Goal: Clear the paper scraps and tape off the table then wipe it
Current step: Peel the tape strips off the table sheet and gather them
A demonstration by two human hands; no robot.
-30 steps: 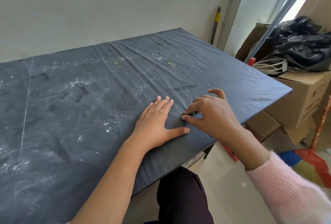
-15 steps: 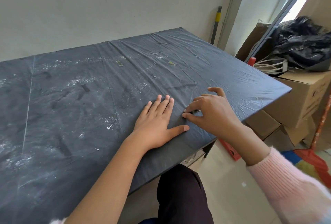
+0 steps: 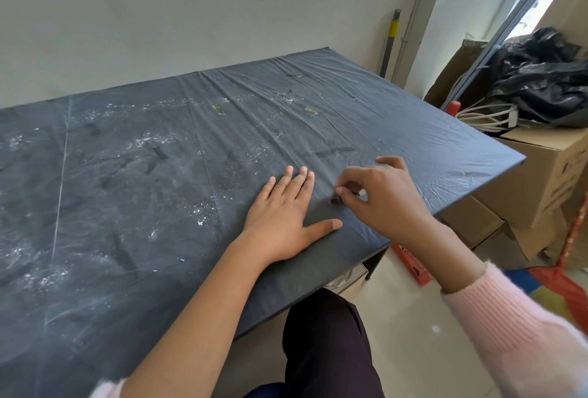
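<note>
The dark-sheeted worktop (image 3: 413, 130) lies as before, creased and dusty. My left hand (image 3: 280, 219) stays flat on it, fingers straight and close together, thumb spread toward the near edge. My right hand (image 3: 391, 203) has changed. A second ago its thumb and forefinger were pressed low against the sheet. Now they are raised a little and pinch a dark piece of tape (image 3: 334, 199), just right of my left fingertips. I cannot tell whether its lower end has left the sheet. My other right fingers are loosely curled. Farther out, a greenish tape strip (image 3: 219, 109) and a second strip (image 3: 311, 111) remain stuck down. White paper scraps (image 3: 200, 222) lie left of my left hand.
</note>
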